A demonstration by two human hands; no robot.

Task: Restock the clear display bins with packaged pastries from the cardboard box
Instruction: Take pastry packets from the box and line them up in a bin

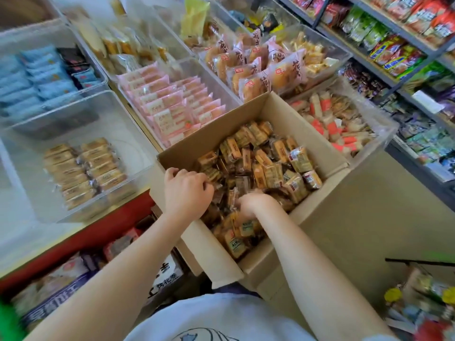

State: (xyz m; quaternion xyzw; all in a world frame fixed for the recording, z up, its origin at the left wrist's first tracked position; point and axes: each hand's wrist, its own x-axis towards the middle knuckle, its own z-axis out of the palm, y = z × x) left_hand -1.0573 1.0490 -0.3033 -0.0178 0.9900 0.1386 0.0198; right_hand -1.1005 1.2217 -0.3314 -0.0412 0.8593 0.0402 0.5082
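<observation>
Both hands dig into the cardboard box [317, 141] at centre. Left hand [186, 190] curls its fingers around packaged pastries [270, 158]; right hand [251, 205] is buried, grip unclear. Clear display bin [32, 168] at nine o'clock.

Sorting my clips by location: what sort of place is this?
Most likely a small snack shop: clear display bins of wrapped pastries, wall shelves packed with snack bags, and a cardboard box being unpacked.
</observation>
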